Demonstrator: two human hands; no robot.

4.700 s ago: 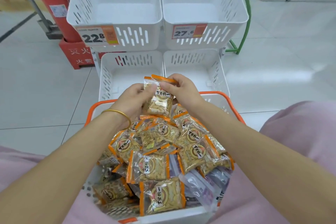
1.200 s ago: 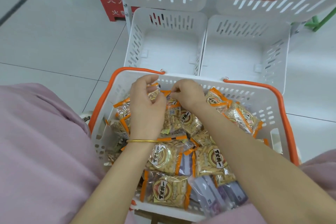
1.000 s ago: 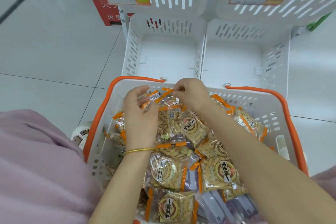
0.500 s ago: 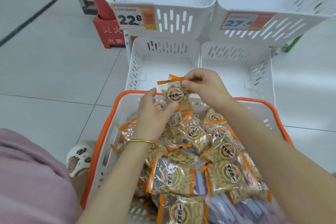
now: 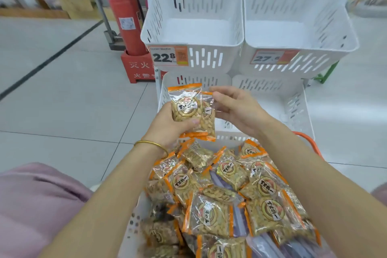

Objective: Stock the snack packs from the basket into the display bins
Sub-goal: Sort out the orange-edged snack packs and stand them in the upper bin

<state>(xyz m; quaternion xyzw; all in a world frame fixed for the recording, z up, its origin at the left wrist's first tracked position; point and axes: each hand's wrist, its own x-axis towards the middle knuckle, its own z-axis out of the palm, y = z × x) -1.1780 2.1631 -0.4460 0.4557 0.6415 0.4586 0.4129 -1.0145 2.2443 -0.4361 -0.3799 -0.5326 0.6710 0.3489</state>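
Observation:
My left hand (image 5: 167, 125) grips a small stack of clear, orange-edged snack packs (image 5: 185, 107), held upright above the far rim of the basket. My right hand (image 5: 236, 109) is beside the stack, its fingertips touching the right edge of the rear pack. The white basket with orange handles (image 5: 307, 142) lies on my lap, filled with several more of the same packs (image 5: 226, 190). Beyond it stand two lower white display bins (image 5: 293, 107) and two upper ones, the left (image 5: 192, 29) tagged 22.8 and the right (image 5: 297, 31) tagged 27.6; all look bare inside.
A red fire extinguisher (image 5: 125, 23) stands on its red base (image 5: 138, 69) left of the bins. A metal pole (image 5: 96, 0) rises behind it. Grey tiled floor (image 5: 62, 100) spreads to the left and right. Pink clothing (image 5: 31, 205) covers my knees.
Both hands rose from the basket with packs. The pack my right hand pinched has joined the stack in my left hand. The view tilted up, showing the upper bins.

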